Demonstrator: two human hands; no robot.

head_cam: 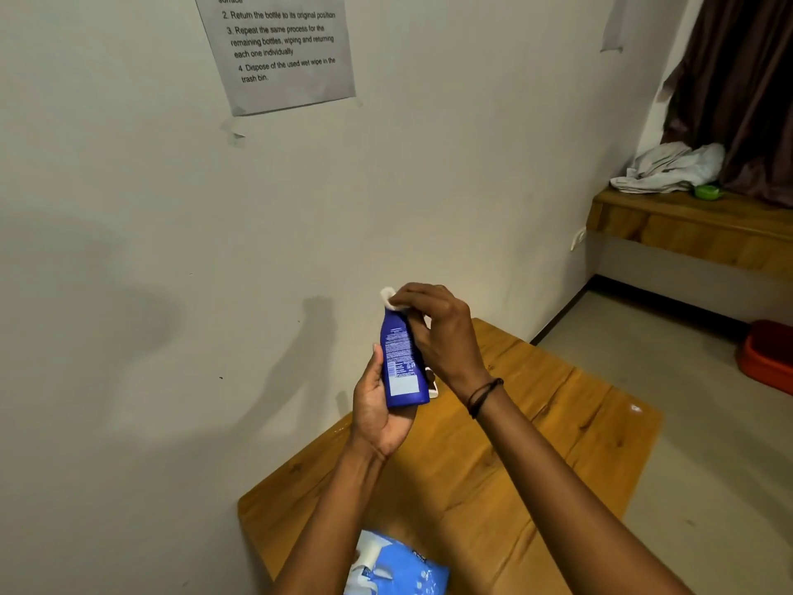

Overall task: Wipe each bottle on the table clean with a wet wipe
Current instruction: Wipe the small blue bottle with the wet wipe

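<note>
I hold a blue bottle (401, 362) upright above the wooden table (536, 444), its printed back label facing me. My left hand (377, 405) grips the bottle's lower part from the left. My right hand (437, 332) is closed on a white wet wipe (388, 296) and presses it against the top of the bottle. Only a small corner of the wipe shows past the fingers. Behind the bottle's base, part of a small white and dark object (431, 382) peeks out on the table; I cannot tell what it is.
A blue wet wipe pack (399, 569) lies at the table's near edge, under my left forearm. The table stands against a white wall with a taped instruction sheet (279, 49). To the right are a wooden ledge (686, 225) with white cloth and an orange tub (768, 358) on the floor.
</note>
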